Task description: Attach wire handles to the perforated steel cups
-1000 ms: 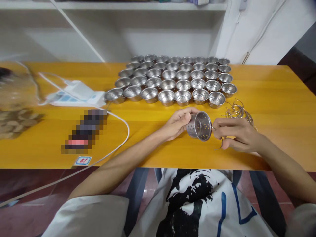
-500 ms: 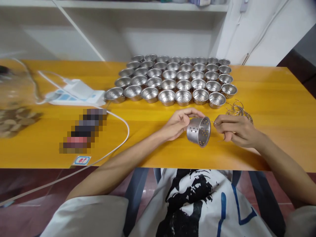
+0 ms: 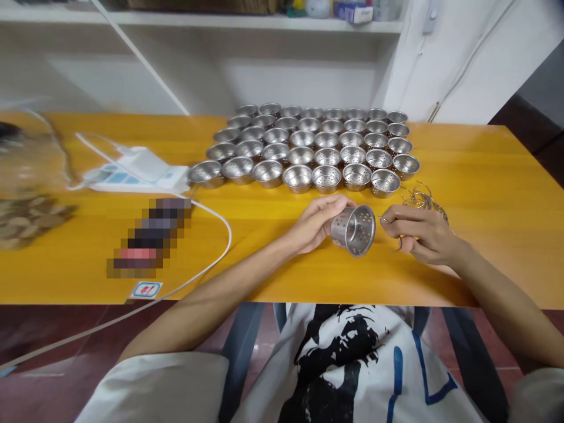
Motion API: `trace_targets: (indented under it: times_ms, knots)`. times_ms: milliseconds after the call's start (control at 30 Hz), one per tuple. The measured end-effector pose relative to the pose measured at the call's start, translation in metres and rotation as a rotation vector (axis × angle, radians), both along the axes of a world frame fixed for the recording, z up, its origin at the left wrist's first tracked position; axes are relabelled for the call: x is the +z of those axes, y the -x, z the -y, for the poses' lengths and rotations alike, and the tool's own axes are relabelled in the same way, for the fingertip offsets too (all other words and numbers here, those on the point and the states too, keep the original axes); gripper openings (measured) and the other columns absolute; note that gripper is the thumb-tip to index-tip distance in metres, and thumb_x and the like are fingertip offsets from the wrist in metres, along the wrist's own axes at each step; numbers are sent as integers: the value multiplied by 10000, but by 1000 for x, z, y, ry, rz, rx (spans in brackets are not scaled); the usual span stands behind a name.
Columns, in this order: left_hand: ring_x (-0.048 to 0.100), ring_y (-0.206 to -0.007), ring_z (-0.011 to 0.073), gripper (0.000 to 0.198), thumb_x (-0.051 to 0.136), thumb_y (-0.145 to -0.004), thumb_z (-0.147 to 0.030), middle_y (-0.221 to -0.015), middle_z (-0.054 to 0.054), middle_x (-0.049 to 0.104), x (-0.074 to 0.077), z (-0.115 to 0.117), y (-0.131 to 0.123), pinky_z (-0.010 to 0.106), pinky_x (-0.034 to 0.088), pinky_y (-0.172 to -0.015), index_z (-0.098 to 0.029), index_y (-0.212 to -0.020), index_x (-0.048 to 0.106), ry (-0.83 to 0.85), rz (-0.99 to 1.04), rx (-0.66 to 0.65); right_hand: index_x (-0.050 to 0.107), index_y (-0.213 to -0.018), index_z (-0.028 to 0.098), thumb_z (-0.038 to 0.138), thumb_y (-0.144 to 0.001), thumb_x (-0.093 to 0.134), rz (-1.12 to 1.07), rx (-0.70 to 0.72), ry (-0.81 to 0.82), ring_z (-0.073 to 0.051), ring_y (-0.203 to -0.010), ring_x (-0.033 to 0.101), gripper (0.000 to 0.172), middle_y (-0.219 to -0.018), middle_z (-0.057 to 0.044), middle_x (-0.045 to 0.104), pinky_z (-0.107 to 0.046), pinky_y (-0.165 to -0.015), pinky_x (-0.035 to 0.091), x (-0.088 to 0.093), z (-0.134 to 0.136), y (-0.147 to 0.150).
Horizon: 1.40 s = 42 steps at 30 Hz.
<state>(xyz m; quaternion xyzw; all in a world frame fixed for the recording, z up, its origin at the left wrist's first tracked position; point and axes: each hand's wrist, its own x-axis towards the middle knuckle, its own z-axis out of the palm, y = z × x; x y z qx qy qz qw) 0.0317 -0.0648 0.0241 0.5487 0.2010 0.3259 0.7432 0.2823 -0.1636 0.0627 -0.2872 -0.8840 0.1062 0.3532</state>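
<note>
My left hand [image 3: 318, 223] is closed on the base end of a perforated metal strainer cup [image 3: 342, 228]. The cup is tipped on its side over the table, its open mouth facing right and toward me, with small holes through its wall. Just right of the rim, my right hand [image 3: 423, 235] pinches a thin metal wire [image 3: 383, 219]; only short ends show past the fingers, and a small gap separates it from the cup. Behind that hand lies a tangle of curved metal wires [image 3: 422, 197], partly covered by it.
Several rows of similar strainer cups [image 3: 326, 178] stand mouth up beyond my hands on the yellow table [image 3: 493, 235]. To the left are a white power strip [image 3: 141, 176] with a cable, a blurred-out item [image 3: 150, 238], a numbered label [image 3: 147, 289] and a heap of round brown pieces [image 3: 30, 220].
The strainer cup has turned in my left hand so more of its inside faces me. My left thumb has moved up along the cup. My right hand keeps its pinch on the wire.
</note>
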Motion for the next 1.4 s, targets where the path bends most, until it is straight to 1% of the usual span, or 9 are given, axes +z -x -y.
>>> trace_targets:
  times_ms: [167,300,467,567,667,833,1000,1200,1400]
  knots:
    - [652,-678,138,588,889,-843,-718,-838,57,743,-1,1,-3,240,510,-611,-150,-960,794,38,3,18,572,-873,215,636,-1194,330,47,17,32,-157,-752,534,582,-928,-57,613,-292,-706,442,1,1,2]
    - [640,-670,125,581,906,-836,-707,-832,52,735,-1,2,-3,232,511,-617,-150,-959,791,54,4,-18,576,-877,217,589,-1210,360,116,1,62,-150,-739,527,544,-918,-47,605,-283,-704,442,-1,-2,2]
    - [649,-693,127,566,924,-821,-695,-848,56,745,-2,2,-4,226,511,-630,-156,-946,803,61,1,-18,558,-859,218,535,-1223,381,122,0,53,-146,-731,514,514,-909,-39,588,-278,-697,436,-1,-4,-1]
    - [645,-688,131,563,893,-852,-701,-857,65,752,-3,1,-4,232,502,-618,-152,-944,807,53,-13,-22,562,-870,217,472,-1227,429,133,23,74,-141,-741,532,459,-922,-38,602,-267,-700,445,-1,-4,-2]
    - [645,-685,130,571,906,-836,-697,-857,63,751,-5,1,-5,233,505,-618,-147,-950,802,66,-20,-24,583,-890,216,382,-1230,451,167,13,92,-136,-741,553,401,-931,-37,615,-258,-698,455,-2,-4,-2]
    - [662,-700,138,581,923,-825,-690,-868,71,757,-6,2,-6,237,525,-628,-139,-960,798,91,-10,-29,567,-876,217,321,-1226,463,153,28,87,-127,-706,521,380,-894,-17,586,-249,-682,436,-2,-6,-2]
    - [693,-709,169,577,891,-855,-695,-857,94,770,-8,-1,-7,251,539,-609,-132,-932,789,88,12,-48,566,-880,214,346,-1229,460,169,12,75,-129,-716,520,388,-905,-20,584,-250,-696,429,-2,-6,-4]
    - [686,-696,161,563,854,-903,-687,-927,104,783,-8,0,-6,258,550,-594,-141,-1039,812,84,-22,-77,639,-944,204,501,-1229,407,180,-22,90,-156,-745,537,472,-923,-36,589,-286,-722,435,-6,-6,0]
    - [651,-662,140,585,838,-921,-689,-951,97,766,-3,5,-4,212,482,-497,-149,-1143,807,103,-51,-95,687,-994,195,460,-1213,494,198,-73,126,-162,-777,556,395,-961,-43,606,-304,-738,433,-7,-3,6]
